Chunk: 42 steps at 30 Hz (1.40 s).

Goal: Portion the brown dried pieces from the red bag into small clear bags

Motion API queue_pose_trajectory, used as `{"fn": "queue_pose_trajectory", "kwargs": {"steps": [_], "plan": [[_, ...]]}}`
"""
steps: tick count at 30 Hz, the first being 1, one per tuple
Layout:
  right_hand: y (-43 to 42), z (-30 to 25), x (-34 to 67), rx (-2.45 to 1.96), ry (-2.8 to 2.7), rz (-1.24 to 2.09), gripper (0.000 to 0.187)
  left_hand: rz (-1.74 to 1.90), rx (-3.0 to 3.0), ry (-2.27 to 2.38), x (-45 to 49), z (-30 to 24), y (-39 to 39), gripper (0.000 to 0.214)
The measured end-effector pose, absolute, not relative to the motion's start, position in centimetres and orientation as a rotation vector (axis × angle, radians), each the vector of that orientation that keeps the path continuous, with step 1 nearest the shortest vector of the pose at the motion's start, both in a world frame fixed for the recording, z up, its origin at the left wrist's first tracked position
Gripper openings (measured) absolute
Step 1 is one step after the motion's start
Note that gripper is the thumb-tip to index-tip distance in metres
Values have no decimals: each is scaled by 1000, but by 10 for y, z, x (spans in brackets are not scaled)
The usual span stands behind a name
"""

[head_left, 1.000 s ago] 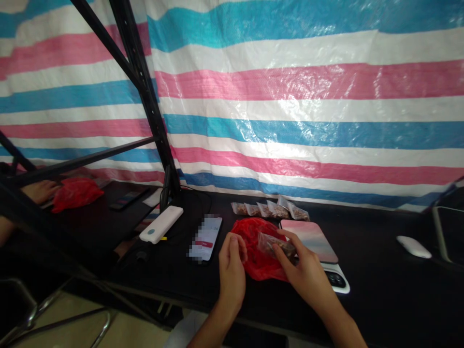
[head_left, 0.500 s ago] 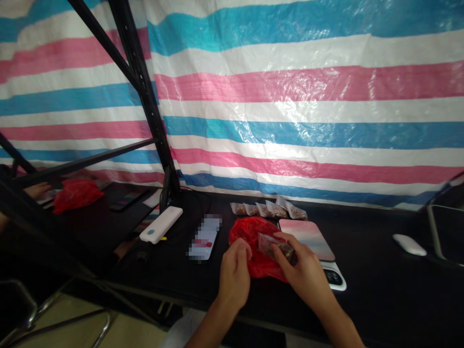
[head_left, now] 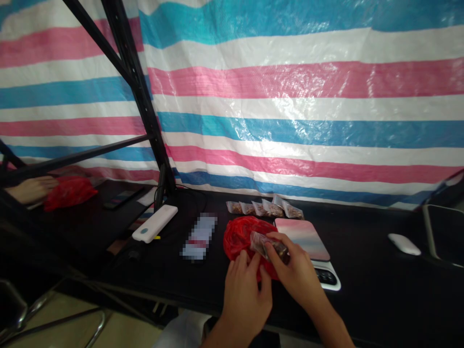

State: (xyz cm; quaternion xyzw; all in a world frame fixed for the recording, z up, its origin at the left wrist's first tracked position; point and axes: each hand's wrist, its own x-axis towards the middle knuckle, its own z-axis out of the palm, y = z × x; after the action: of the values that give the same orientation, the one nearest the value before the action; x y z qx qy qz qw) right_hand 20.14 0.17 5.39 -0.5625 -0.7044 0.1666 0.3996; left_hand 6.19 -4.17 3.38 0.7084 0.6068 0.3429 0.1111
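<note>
My right hand (head_left: 295,263) is closed around a small clear plastic packet (head_left: 272,245) with brown, dried-looking pieces inside, held tilted over a crumpled red plastic bag (head_left: 237,234). At the near edge of that bag is my left hand (head_left: 248,295). Its fingers are bent but apart, with the fingertips against the red plastic just below the packet. Behind the red bag, several similar packets (head_left: 266,208) lie in a row on the black table (head_left: 362,299).
A pink-and-blue flat case (head_left: 304,239) overlaps a white phone (head_left: 328,275) right of the bag. Leftward lie a blurred-out phone (head_left: 200,237) and a white power bank (head_left: 155,223). A white mouse (head_left: 404,244) sits far right. Another person's hand (head_left: 34,191) touches another red bag (head_left: 70,192).
My left hand has shifted right and nearer the packet, its fingers loosening from a closed pinch. The right hand still holds the packet. The other person's hand shows more fully.
</note>
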Motion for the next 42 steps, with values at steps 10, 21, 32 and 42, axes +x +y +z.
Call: {"fn": "queue_pose_trajectory", "kwargs": {"steps": [10, 21, 32, 42], "plan": [[-1, 54, 211, -1400, -1789, 423, 33, 1036, 1885, 1792, 70, 26, -47, 50], [-4, 54, 212, -1386, -1787, 361, 28, 969, 2002, 1731, 72, 33, -49, 33], [-4, 52, 218, -1338, -1678, 544, 29, 971, 2067, 1797, 72, 18, -57, 55], [0, 51, 222, -1293, -1569, 607, 33, 1007, 2078, 1879, 71, 7, -44, 58]]}}
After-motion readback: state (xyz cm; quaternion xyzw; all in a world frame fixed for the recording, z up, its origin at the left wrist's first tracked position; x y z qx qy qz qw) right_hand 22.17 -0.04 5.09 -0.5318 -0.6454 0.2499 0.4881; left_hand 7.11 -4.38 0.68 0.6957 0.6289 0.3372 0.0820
